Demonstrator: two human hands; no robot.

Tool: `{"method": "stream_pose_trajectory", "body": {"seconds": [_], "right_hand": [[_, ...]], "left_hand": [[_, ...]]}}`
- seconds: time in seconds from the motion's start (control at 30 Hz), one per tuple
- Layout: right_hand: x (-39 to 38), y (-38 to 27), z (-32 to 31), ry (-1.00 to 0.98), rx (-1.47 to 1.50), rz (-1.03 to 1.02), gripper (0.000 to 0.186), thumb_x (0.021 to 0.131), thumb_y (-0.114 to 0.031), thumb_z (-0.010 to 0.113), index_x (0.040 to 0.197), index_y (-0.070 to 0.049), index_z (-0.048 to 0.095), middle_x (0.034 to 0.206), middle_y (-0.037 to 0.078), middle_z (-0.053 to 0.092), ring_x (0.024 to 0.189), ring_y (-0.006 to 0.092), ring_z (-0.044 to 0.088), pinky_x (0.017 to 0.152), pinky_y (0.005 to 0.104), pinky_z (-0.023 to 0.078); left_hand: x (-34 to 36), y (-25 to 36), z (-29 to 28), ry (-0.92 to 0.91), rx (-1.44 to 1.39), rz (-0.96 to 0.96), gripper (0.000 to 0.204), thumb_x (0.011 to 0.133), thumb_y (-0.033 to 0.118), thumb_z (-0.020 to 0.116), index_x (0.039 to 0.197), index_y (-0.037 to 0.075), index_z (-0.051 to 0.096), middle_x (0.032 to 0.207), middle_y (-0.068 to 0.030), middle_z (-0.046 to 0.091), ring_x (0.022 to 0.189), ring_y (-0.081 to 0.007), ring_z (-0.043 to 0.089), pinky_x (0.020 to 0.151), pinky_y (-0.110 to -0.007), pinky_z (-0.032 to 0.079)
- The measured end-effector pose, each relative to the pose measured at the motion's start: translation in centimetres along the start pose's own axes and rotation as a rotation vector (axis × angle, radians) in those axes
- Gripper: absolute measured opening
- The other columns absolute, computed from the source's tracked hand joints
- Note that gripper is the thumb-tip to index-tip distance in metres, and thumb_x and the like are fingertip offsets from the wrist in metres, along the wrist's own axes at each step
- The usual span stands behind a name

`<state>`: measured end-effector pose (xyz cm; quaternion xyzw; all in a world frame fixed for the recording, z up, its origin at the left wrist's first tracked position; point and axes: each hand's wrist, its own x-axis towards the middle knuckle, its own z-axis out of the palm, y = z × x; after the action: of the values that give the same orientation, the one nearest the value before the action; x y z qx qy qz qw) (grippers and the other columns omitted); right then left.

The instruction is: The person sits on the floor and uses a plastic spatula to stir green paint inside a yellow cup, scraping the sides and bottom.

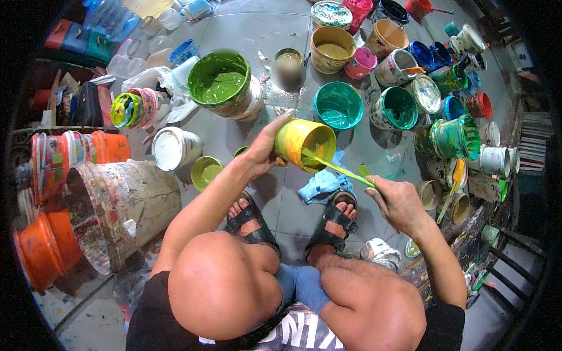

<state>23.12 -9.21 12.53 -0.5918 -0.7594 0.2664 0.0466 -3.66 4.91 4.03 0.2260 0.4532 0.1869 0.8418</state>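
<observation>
My left hand is wrapped round the side of a yellow tub, which it holds tilted above the floor, mouth toward the right. Yellow-green paint coats the tub's inside. A lime-green paint-smeared stirring stick or spatula reaches into the tub's mouth; its other end is gripped by my right hand. The exact shape of the tip inside is hard to make out. Below the tub lies a blue cloth by my right sandal. A small pot with olive-green inside stands near my left forearm.
Ahead stand a large green-paint bucket, a teal tub and a tan-paint bucket. Several paint pots crowd the right, including a green one. To the left are a big stained bucket and orange buckets.
</observation>
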Motion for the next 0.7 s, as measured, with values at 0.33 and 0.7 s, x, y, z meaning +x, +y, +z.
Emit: {"method": "stream_pose_trajectory", "body": {"seconds": [0.33, 0.7], "right_hand": [[-0.3, -6.7, -1.0, 0.143, 0.458, 0.336, 0.014, 0.093, -0.013, 0.051, 0.088, 0.0, 0.054, 0.061, 0.026, 0.05, 0.06, 0.0459, 0.051, 0.05, 0.0471, 0.036], [-0.2, -7.2, -7.3, 0.057, -0.161, 0.077, 0.022, 0.083, -0.015, 0.058, 0.096, 0.003, 0.054, 0.072, 0.02, 0.06, 0.067, 0.0378, 0.06, 0.061, 0.0454, 0.048]], "left_hand": [[1.1, -0.7, -0.4, 0.006, -0.098, -0.006, 0.049, 0.086, 0.061, 0.043, 0.099, 0.017, 0.06, 0.074, 0.0008, 0.064, 0.053, -0.0095, 0.058, 0.037, -0.021, 0.037], [2.4, -1.4, 0.1, -0.256, -0.332, -0.2, 0.051, 0.094, 0.049, 0.036, 0.119, 0.009, 0.055, 0.105, -0.0116, 0.064, 0.077, -0.0218, 0.067, 0.043, -0.028, 0.053]]}}
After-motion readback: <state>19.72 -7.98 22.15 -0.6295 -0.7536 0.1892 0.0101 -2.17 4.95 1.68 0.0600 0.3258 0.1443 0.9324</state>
